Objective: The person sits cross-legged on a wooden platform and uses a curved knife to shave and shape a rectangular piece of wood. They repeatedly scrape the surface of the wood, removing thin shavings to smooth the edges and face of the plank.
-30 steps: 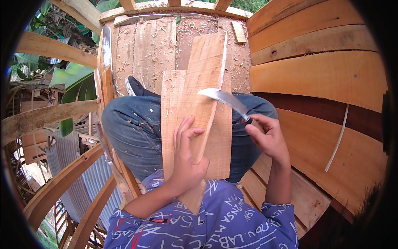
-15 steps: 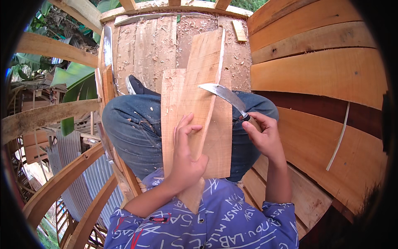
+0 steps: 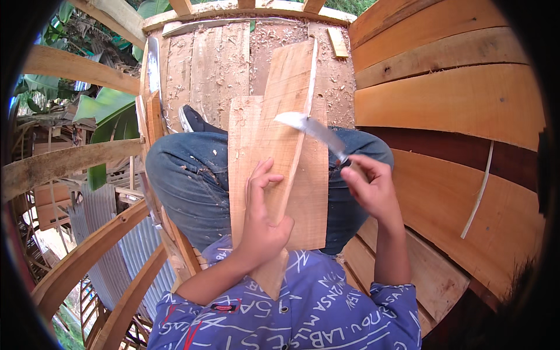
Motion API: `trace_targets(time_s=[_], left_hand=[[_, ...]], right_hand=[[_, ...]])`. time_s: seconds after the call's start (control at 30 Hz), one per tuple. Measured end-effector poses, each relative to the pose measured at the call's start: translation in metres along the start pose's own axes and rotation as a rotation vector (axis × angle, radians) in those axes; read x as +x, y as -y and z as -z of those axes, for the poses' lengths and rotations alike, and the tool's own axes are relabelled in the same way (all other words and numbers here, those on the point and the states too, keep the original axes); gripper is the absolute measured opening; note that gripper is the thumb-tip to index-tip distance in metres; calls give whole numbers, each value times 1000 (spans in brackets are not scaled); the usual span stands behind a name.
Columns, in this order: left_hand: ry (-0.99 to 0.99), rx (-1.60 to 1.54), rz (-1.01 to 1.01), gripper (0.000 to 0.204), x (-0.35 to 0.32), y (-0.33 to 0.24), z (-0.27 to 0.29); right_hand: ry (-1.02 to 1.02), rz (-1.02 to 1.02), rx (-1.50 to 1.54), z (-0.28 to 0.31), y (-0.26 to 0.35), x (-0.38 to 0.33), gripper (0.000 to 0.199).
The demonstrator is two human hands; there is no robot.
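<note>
My left hand point(image 3: 265, 224) grips the near part of a long wooden board point(image 3: 284, 99), its fingers lying over the face and its thumb at the right edge. The board is tilted, its pointed near end against my shirt. Beneath it, a second, wider board point(image 3: 311, 201) rests across my lap. In my right hand point(image 3: 373, 186) is a knife point(image 3: 324, 135) with a curved blade, held by its dark-collared handle, which the fingers mostly hide. Its blade lies across the long board's right edge, the tip over the board's face.
Wood shavings litter the plank floor point(image 3: 204, 64). A small wood offcut point(image 3: 337, 42) lies at the far right. A long metal blade point(image 3: 153, 64) stands along the left railing point(image 3: 76, 153). Plank walling point(image 3: 443, 105) rises on the right, with a thin pale strip point(image 3: 478, 189) against it.
The knife blade has shifted slightly left and turned a little at the board's edge, with my right hand following. My left hand keeps its hold on the board.
</note>
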State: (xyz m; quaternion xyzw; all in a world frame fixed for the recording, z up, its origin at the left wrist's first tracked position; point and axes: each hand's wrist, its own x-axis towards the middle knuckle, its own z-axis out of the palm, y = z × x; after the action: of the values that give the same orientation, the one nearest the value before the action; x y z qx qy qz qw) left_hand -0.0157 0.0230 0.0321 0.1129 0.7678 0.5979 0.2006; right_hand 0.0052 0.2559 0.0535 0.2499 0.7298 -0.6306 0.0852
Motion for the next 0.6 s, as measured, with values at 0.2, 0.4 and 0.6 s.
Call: trace_targets(time_s=[0.2, 0.4, 0.6], left_hand=[[5, -30, 10, 64, -1, 0, 1], [-10, -147, 15, 68, 2, 5, 8], [22, -451, 49, 74, 11, 14, 27]], right_hand=[[12, -52, 86, 0, -5, -3, 17], [-63, -40, 275, -22, -28, 2, 10], [24, 38, 377, -73, -41, 0, 14]])
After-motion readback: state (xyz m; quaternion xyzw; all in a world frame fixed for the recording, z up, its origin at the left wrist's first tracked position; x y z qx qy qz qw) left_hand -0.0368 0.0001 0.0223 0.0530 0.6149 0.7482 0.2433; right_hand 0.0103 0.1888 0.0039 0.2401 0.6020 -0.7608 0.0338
